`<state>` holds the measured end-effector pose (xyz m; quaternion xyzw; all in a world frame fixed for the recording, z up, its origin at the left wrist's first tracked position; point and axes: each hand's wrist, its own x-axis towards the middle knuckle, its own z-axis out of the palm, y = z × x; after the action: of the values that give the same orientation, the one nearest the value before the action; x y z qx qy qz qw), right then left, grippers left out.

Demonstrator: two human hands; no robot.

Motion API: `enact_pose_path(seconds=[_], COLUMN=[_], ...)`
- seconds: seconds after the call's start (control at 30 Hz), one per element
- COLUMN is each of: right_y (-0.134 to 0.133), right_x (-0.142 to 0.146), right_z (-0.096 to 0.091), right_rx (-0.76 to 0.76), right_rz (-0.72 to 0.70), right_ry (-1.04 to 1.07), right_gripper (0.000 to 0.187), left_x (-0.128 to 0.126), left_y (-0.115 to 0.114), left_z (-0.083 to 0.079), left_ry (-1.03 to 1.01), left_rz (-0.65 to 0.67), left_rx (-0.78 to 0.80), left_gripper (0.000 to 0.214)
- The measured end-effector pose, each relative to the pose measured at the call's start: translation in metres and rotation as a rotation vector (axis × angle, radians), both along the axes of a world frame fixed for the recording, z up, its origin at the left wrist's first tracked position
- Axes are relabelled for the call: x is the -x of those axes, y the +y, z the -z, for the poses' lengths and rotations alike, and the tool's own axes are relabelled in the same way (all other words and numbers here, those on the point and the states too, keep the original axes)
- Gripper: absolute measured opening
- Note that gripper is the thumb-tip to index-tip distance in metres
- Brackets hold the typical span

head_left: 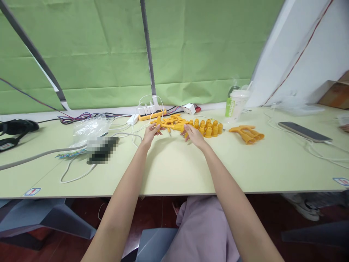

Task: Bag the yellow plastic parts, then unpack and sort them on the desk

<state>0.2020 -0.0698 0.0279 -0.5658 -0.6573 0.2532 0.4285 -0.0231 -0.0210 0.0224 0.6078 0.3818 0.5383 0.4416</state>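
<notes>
My left hand (151,133) pinches the left end of a yellow plastic part (178,127) above the table. My right hand (194,134) has its fingers closed round the right end of it. Small metal springs (170,134) show under the part, near both hands. Just behind lies a pile of yellow branched plastic pieces (174,118). Several yellow cup-shaped caps (208,131) stand in rows beside my right hand. Farther right lies a yellow piece with tube-like ends (247,135). Whether the held part is one piece or two joined is hard to tell.
Behind my hands are a power strip (152,115) and cables. A white drink cup (237,105) stands at the back right, near a phone (304,131) on a cable. Clear plastic bags (88,129) and a blurred dark object (102,150) lie left. The table's front edge runs below.
</notes>
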Motion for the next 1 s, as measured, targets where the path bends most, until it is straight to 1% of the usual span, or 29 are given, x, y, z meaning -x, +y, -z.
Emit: enact_pose_path(seconds=[0.03, 0.07, 0.13, 0.17, 0.23, 0.3, 0.33, 0.4, 0.43, 0.5, 0.6, 0.63, 0.77, 1.0], right_y=[0.0014, 0.0031, 0.0065, 0.0077, 0.0081, 0.0058, 0.0041, 0.0011, 0.0002, 0.0001, 0.0025, 0.0034, 0.0057, 0.0045], right_x=[-0.0004, -0.0007, -0.0011, -0.0011, -0.0012, -0.0013, -0.0015, -0.0018, -0.0019, -0.0017, -0.0008, -0.0004, -0.0004, -0.0019], right_z=[0.0007, 0.0017, 0.0037, 0.0044, 0.0046, 0.0032, 0.0021, 0.0001, -0.0006, -0.0009, 0.0003, 0.0009, 0.0023, 0.0007], right_rx=[-0.031, -0.060, -0.092, -0.097, -0.085, -0.052, -0.031, -0.008, -0.012, -0.051, -0.112, -0.119, -0.115, -0.075], right_rz=[-0.005, -0.024, -0.080, -0.092, -0.059, -0.005, 0.013, 0.028, 0.028, 0.006, -0.060, -0.062, 0.005, 0.044], right_ry=[0.032, 0.069, 0.131, 0.146, 0.126, 0.047, -0.004, -0.072, -0.071, -0.009, 0.093, 0.105, 0.064, -0.014], right_gripper=[0.046, 0.047, 0.054, 0.054, 0.049, 0.041, 0.042, 0.049, 0.049, 0.043, 0.051, 0.051, 0.041, 0.042], left_x=[0.0002, 0.0005, 0.0010, 0.0012, 0.0013, 0.0010, 0.0008, 0.0004, 0.0003, 0.0004, 0.0009, 0.0011, 0.0014, 0.0006], left_y=[0.0005, 0.0009, 0.0014, 0.0014, 0.0011, 0.0008, 0.0008, 0.0010, 0.0012, 0.0018, 0.0022, 0.0021, 0.0008, 0.0005], left_z=[0.0003, 0.0006, 0.0010, 0.0011, 0.0011, 0.0009, 0.0008, 0.0009, 0.0011, 0.0016, 0.0020, 0.0019, 0.0010, 0.0008], left_ry=[-0.004, -0.008, -0.011, -0.011, -0.009, -0.005, -0.002, 0.004, 0.003, -0.006, -0.017, -0.016, -0.010, -0.007], left_rz=[-0.001, 0.000, 0.002, 0.001, -0.003, 0.001, 0.006, 0.017, 0.018, 0.012, 0.002, 0.001, 0.006, 0.012], left_rx=[0.001, 0.002, 0.003, 0.004, 0.007, 0.007, 0.003, -0.005, -0.008, -0.008, 0.002, 0.004, 0.002, -0.001], left_gripper=[0.048, 0.048, 0.047, 0.047, 0.047, 0.048, 0.048, 0.048, 0.048, 0.047, 0.047, 0.047, 0.045, 0.047])
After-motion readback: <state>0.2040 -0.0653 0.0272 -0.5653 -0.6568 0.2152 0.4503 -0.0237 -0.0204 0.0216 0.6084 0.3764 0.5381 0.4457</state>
